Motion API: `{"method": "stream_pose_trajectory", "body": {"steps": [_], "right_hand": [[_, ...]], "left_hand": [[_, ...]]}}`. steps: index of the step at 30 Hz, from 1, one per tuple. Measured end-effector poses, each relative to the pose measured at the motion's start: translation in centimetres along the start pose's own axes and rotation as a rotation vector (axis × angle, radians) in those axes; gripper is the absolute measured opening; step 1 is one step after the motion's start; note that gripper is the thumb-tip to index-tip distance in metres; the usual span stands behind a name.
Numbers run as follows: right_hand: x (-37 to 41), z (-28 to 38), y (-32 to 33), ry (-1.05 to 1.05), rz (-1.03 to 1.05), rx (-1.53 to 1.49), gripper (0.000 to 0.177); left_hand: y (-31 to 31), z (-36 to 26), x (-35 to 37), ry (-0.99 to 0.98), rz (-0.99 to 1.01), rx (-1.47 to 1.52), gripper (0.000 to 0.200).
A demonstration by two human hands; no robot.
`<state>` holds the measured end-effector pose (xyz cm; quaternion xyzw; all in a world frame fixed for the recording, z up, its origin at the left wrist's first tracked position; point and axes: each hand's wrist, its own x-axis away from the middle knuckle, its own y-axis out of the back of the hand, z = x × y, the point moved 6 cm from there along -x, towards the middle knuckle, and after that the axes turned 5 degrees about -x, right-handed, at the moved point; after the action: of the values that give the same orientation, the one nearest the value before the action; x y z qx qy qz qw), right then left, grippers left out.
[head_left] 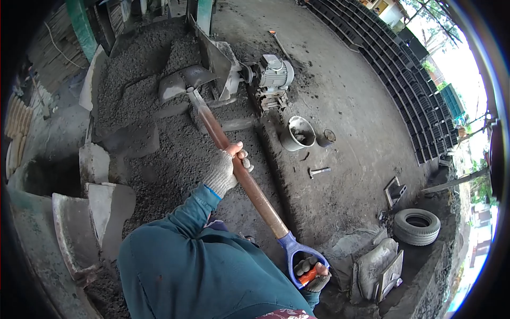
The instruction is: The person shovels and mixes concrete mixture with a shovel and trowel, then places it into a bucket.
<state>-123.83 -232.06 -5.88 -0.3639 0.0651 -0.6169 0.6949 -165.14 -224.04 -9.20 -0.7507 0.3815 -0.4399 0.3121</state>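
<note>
A shovel (258,199) slants across the view, its brown shaft running from upper left to lower right. My left hand (229,169), in a pale knit glove with bare fingertips, is wrapped round the middle of the shaft. At the lower right my right hand (313,273), also gloved, grips the orange bar inside the purple D-shaped handle. The metal blade (186,81) rests at the heap of dark, damp, gritty mix (143,58). Part of the blade is sunk in or hidden by the mix.
A motor (275,73) stands right of the heap. A bucket (297,134), a small can (326,138) and a hammer (320,171) are on the floor. A tyre (417,226) lies at right, below long stacked racks (393,74). Bent metal sheets (74,228) stand at left.
</note>
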Motion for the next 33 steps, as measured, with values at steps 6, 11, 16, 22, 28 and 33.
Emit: {"method": "stream_pose_trajectory", "body": {"steps": [6, 11, 16, 22, 28, 33], "right_hand": [[-0.8, -0.9, -2.3, 0.032, -0.019, 0.032, 0.026], [-2.6, -3.7, -5.4, -0.030, -0.045, -0.032, 0.024], [-6.7, -8.8, -14.2, -0.136, 0.094, -0.100, 0.024], [-12.8, -13.9, -26.7, -0.018, 0.496, 0.348, 0.020], [-8.3, -1.6, -14.7, 0.175, 0.374, 0.183, 0.028], [-6.5, 7.8, 0.4, 0.334, -0.043, 0.320, 0.029]], "left_hand": [[0.9, -1.7, -1.7, 0.001, 0.018, 0.016, 0.020], [1.8, -5.9, -3.8, -0.039, 0.047, -0.035, 0.016], [3.1, -14.8, -8.0, -0.182, 0.072, -0.170, 0.017], [6.8, -27.8, -14.6, -0.386, -0.049, -0.338, 0.023], [-0.2, -16.5, -5.2, -0.061, 0.190, 0.042, 0.028], [-3.3, -9.8, -1.2, -0.069, 0.470, 0.238, 0.029]]}}
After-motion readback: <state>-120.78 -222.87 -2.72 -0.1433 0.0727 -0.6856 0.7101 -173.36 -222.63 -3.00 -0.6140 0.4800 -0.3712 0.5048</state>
